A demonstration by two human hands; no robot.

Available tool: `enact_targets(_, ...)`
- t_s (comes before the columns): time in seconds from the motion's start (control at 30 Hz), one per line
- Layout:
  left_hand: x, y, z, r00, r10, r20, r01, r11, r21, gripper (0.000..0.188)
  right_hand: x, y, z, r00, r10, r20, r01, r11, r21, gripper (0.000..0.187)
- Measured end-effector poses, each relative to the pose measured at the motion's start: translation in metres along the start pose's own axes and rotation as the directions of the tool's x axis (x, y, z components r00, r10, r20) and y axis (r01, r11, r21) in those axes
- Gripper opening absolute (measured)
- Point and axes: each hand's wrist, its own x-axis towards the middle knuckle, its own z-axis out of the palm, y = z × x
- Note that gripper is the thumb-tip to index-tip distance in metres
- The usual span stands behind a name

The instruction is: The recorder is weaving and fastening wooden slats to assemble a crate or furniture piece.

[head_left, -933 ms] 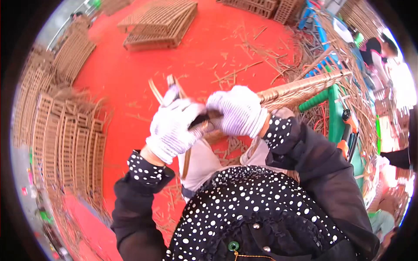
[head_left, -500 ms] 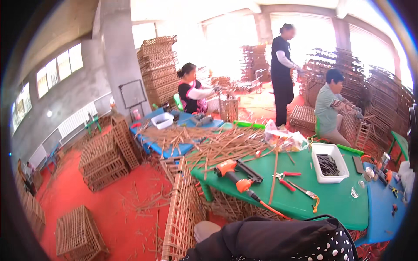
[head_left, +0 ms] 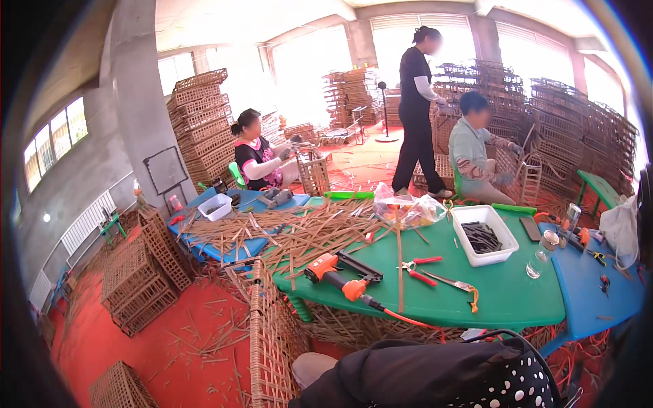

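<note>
Neither of my hands shows. My leg in dark trousers [head_left: 408, 374] and a black cloth with white dots [head_left: 520, 381] fill the lower edge. Beside my leg a woven lattice panel [head_left: 269, 340] stands upright. On the green table [head_left: 503, 292] before me lies an orange and black nail gun [head_left: 333, 275] with an orange hose. To its right are red-handled pliers [head_left: 423, 277] and a slim metal hand tool [head_left: 449, 281] with an orange loop. A white tray [head_left: 490, 257] holds black strips [head_left: 481, 236]. Brown flat strips [head_left: 320, 231] lie heaped at the table's far left.
A glass jar [head_left: 535, 265] and a phone [head_left: 530, 228] are at right, by the blue table [head_left: 598, 299]. Beyond are two seated people [head_left: 258, 160], [head_left: 469, 149] and a standing person [head_left: 415, 102]. Stacked woven crates [head_left: 201, 129] line the room; strips litter the red floor.
The view has swung to the right, so the table and tools sit further left in it. The standing person's legs are now apart, in a stride. The tools on the table stay in place.
</note>
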Motion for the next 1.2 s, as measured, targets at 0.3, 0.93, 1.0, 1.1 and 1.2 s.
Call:
enact_targets(0.3, -0.003, 0.003, 0.012, 0.981, -0.147, -0.129, 0.143, 0.989, -0.044, 0.035, -0.008, -0.008, -0.010, 1.000, -0.018, -0.021, 0.018, 1.000, 0.020, 0.036)
enact_targets(0.93, -0.004, -0.008, 0.018, 0.947, 0.173, -0.273, -0.122, 0.973, 0.194, 0.020, -0.214, 0.107, -0.124, 0.467, 0.669, -0.578, -0.773, 0.627, 0.101, 0.036)
enact_targets(1.0, -0.006, 0.001, 0.021, 0.916, 0.243, -0.319, -0.158, 0.950, 0.269, 0.021, -0.279, 0.113, -0.115, 0.280, 0.693, -0.665, -0.892, 0.443, 0.086, 0.032)
enact_targets(1.1, -0.004, 0.031, 0.018, 0.911, -0.246, -0.332, 0.206, 0.967, -0.149, 0.021, -0.379, 0.126, -0.108, 0.170, 0.705, -0.689, -0.981, 0.189, -0.047, 0.021)
enact_targets(1.2, 0.003, 0.024, 0.016, 0.963, -0.096, -0.250, 0.086, 0.995, -0.052, 0.022, -0.441, 0.121, -0.112, 0.177, 0.788, -0.590, -0.955, -0.007, -0.296, 0.024)
